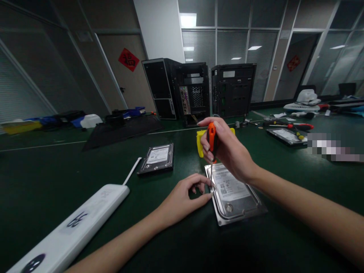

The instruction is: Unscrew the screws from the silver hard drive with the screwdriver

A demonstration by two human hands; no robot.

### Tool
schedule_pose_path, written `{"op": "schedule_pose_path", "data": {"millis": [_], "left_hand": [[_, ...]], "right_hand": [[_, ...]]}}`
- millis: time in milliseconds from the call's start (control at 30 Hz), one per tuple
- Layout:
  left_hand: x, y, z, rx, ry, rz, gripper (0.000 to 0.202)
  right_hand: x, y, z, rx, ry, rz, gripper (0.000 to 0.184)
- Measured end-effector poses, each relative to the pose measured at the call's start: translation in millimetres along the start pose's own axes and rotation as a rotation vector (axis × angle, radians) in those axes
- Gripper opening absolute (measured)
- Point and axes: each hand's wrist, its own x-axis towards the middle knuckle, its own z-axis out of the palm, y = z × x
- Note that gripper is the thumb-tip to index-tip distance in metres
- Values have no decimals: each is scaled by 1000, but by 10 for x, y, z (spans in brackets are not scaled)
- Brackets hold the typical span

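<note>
Green table [176,246]: base for all. Hard drive [239,204], near, right of centre: flat, label up, presumably for access to its rim. Right hand [229,148]: wrapped round screwdriver [212,138] handle, shaft near upright, likely for straight pressure. Left hand [183,195]: thumb and forefinger curled at drive's left edge, apparently steadying; any pinch cannot be told. Screwdriver tip: hard to make out among fingertips.

Dim light, wide-angle distortion toward edges.

I'm seeing an orange-and-black plastic-handled screwdriver [212,136], a silver rectangular metal hard drive [241,207] wearing a white label [231,185] with dark print, and a flat dark-green counter [183,165].
</note>
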Motion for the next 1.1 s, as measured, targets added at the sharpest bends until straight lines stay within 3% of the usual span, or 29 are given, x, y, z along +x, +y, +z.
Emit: {"op": "schedule_pose_path", "data": {"millis": [367, 600, 767, 1100], "left_hand": [[5, -2, 7, -1, 10, 2, 23], [5, -3, 2, 1, 8, -2, 23], [0, 11, -4, 15, 6, -7, 24], [1, 3, 5, 7, 12, 11, 22]], "right_hand": [[37, -60, -16, -8, -48, 23, 12], [55, -62, -28, -67, -96, -8, 15], [42, -14, -31, -141, -4, -34, 21], [21, -35, -3, -40, -75, 2, 20]]}}
